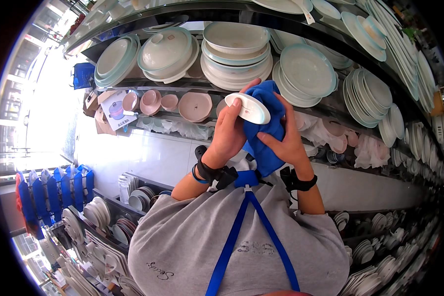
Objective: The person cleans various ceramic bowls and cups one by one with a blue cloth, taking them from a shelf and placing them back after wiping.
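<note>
My left hand (229, 129) grips a small white oval ceramic dish (248, 108) with a pale blue rim, its thumb on the near face. A blue cloth (268, 129) lies against the dish's right side and behind it. My right hand (290, 137) is closed around that cloth, with the thumb pressed on its front. Both hands are raised in front of a shelf, just below a stack of white bowls and plates (236, 55). The dish hides part of the cloth, and the fingers behind the cloth are partly hidden.
White plates (307, 70) and a lidded tureen (166, 48) fill the shelf ahead. Pink bowls (195, 106) stand on the lower shelf beside a printed cardboard box (117, 111). More crockery racks flank me from behind, with blue bags (55, 192) at the left.
</note>
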`<act>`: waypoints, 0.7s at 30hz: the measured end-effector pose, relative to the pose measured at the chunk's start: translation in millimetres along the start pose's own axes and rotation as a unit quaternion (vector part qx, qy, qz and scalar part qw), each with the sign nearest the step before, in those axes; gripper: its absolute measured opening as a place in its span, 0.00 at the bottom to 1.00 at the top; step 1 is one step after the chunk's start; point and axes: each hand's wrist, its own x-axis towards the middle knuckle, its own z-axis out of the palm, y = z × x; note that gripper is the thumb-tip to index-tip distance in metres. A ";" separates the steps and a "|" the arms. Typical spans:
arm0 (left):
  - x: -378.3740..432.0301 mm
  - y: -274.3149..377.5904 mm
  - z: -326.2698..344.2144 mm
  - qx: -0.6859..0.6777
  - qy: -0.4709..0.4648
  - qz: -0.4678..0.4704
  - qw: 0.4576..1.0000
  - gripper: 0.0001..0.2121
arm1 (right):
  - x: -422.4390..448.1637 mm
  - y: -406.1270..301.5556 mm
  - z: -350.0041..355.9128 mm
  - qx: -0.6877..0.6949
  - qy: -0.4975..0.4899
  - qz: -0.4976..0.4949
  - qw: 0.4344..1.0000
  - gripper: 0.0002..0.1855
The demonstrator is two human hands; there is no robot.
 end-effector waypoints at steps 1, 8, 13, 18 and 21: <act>-0.7 -0.7 -1.4 0.002 0.001 0.003 1.000 0.28 | -0.7 -0.9 -5.4 0.001 -0.003 -0.002 1.000 0.52; -3.1 5.0 -18.5 0.146 0.008 0.100 0.984 0.26 | -6.6 3.5 -28.2 0.028 0.135 -0.006 0.990 0.44; -0.1 10.7 -33.9 0.264 -0.084 0.073 0.958 0.19 | -9.8 -1.4 -15.1 0.189 0.101 0.011 0.977 0.54; 6.0 10.5 -36.8 0.377 -0.135 0.154 0.904 0.13 | -3.3 -5.4 16.1 0.110 0.078 -0.049 0.990 0.53; 5.6 0.9 -32.4 0.306 -0.049 0.133 0.942 0.13 | -7.2 -6.0 26.5 0.023 0.131 -0.052 0.990 0.46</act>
